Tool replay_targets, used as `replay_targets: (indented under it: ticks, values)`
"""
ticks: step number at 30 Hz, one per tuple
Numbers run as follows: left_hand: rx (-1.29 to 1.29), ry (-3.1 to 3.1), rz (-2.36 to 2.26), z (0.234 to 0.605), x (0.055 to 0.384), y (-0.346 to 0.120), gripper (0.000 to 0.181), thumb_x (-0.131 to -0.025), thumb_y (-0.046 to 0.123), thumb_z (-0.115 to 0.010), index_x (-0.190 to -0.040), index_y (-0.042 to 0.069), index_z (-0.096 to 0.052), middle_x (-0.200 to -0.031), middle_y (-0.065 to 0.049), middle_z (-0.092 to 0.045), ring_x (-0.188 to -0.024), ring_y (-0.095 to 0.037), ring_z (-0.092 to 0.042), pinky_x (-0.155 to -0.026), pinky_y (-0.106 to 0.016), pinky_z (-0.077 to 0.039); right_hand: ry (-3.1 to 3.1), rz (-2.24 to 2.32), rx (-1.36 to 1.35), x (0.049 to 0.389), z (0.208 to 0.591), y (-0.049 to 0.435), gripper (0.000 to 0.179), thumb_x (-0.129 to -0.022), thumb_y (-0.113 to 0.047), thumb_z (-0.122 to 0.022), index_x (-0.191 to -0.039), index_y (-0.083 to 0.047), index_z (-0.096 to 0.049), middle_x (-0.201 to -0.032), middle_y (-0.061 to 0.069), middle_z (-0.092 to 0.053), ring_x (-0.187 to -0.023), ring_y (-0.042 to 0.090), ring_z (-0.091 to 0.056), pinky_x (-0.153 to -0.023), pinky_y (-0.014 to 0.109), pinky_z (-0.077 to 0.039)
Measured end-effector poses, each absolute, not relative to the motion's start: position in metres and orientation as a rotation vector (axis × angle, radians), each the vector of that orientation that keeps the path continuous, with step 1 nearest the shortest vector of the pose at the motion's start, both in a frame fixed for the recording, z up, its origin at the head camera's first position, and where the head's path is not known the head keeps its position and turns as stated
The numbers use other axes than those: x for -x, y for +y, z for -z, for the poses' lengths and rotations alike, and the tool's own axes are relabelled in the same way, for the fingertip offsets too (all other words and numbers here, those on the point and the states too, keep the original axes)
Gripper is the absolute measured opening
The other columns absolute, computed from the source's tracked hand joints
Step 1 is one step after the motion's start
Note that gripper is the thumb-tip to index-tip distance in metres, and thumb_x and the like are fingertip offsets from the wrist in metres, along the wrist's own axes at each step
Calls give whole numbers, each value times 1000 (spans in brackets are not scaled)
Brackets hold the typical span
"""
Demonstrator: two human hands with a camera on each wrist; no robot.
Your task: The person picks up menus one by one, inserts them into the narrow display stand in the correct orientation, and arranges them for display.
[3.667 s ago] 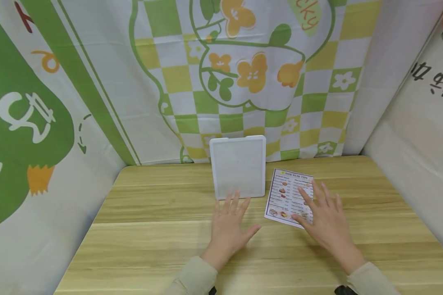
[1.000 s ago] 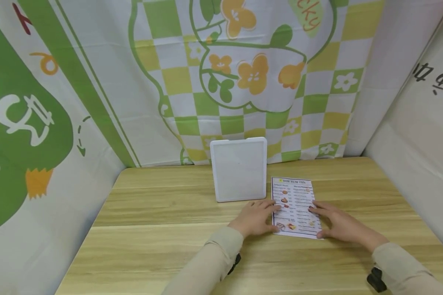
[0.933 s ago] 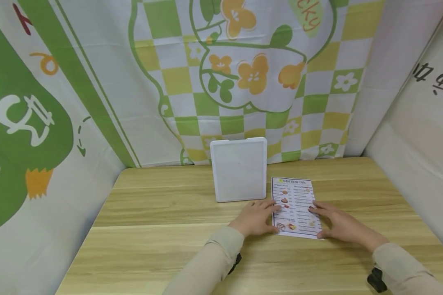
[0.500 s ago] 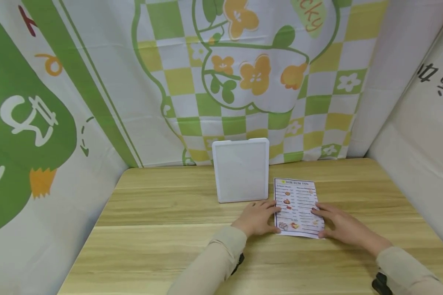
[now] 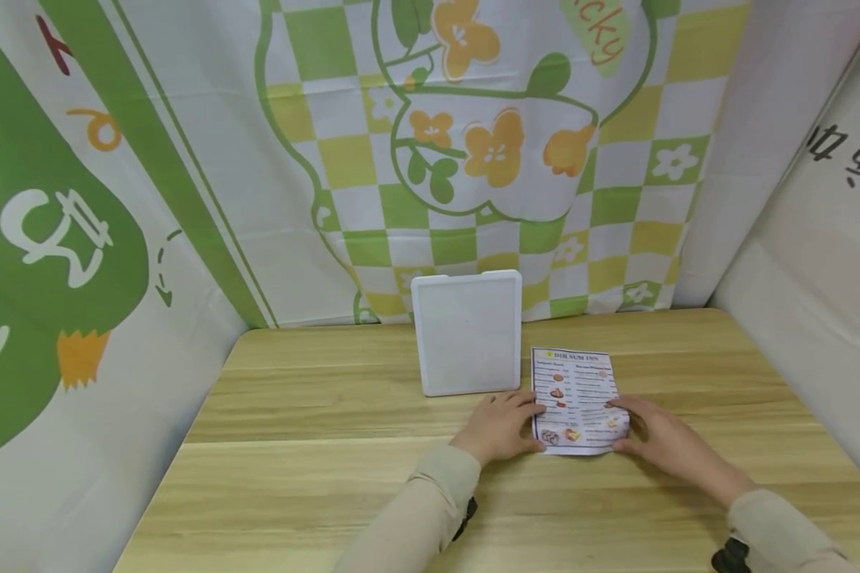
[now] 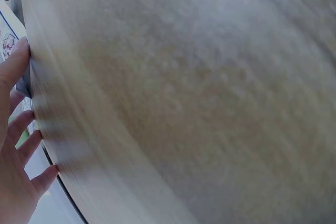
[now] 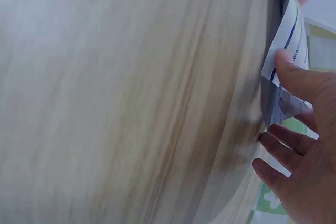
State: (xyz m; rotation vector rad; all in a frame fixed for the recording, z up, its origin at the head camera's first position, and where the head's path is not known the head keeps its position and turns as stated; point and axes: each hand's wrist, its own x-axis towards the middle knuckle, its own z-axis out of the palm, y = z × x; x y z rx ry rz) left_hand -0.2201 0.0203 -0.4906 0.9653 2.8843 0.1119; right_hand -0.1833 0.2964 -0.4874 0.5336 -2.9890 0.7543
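Note:
A printed dim sum menu [image 5: 572,382] lies in front of me on the table, right of centre, its lower right part bent up off the wood. At its left edge my left hand [image 5: 498,427] pinches the sheet between thumb and fingers. My right hand [image 5: 668,444] pinches the right edge. In the right wrist view the menu [image 7: 291,35] curves upward, with the thumb on its printed face and the index finger behind. The left wrist view shows the left thumb on a corner of the menu [image 6: 9,30], the other fingers near the tabletop.
A white framed board [image 5: 468,334] stands upright behind the left hand, close to the back of the wooden table [image 5: 294,454]. Printed cloth [image 5: 444,191] hangs along the back, with more cloth walls at both sides.
Both hands moved from above the table and menu to the menu's two sides, and the menu was turned straighter. In the last half second its lower right part has bent upward.

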Motion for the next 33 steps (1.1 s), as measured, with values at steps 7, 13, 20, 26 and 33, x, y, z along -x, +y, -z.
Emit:
replay_targets:
  ticks: [7, 13, 20, 26, 33]
  values:
    - [-958, 2894, -140, 494, 221, 21, 63, -82, 62, -54, -137, 34, -44, -146, 11, -34, -134, -16, -30, -107, -37, -27, -2940, -958, -487, 181, 482, 292, 65, -71, -21, -80, -126, 1, -52, -127, 29, -49, -117, 48, -43, -96, 60, -31]
    - [-948, 2894, -152, 492, 219, 21, 61, -83, 61, -54, -137, 34, -43, -146, 10, -34, -134, -15, -30, -106, -37, -27, -2930, -1264, -425, 182, 477, 289, 73, -78, -22, -75, -132, 12, -39, -130, 33, -44, -116, 46, -46, -93, 51, -39]
    - [-912, 2862, -202, 490, 218, 21, 62, -83, 58, -56, -138, 32, -42, -148, 8, -31, -135, -17, -29, -107, -38, -25, -2884, -1395, -92, 183, 476, 278, 64, -89, -23, -64, -136, 9, -34, -133, 32, -41, -107, 41, -55, -78, 32, -49]
    - [-885, 2841, -248, 490, 216, 22, 66, -83, 57, -58, -140, 30, -40, -149, 6, -29, -136, -17, -27, -108, -41, -25, -2799, -1472, 168, 186, 481, 272, 59, -88, -12, -60, -136, 8, -34, -130, 30, -45, -108, 40, -55, -88, 41, -42]
    - [-872, 2846, -251, 492, 216, 22, 67, -82, 57, -59, -140, 31, -39, -150, 7, -28, -136, -15, -27, -108, -40, -25, -2759, -1561, 282, 187, 481, 268, 60, -89, -12, -59, -135, 13, -31, -126, 32, -49, -113, 40, -50, -94, 38, -36]
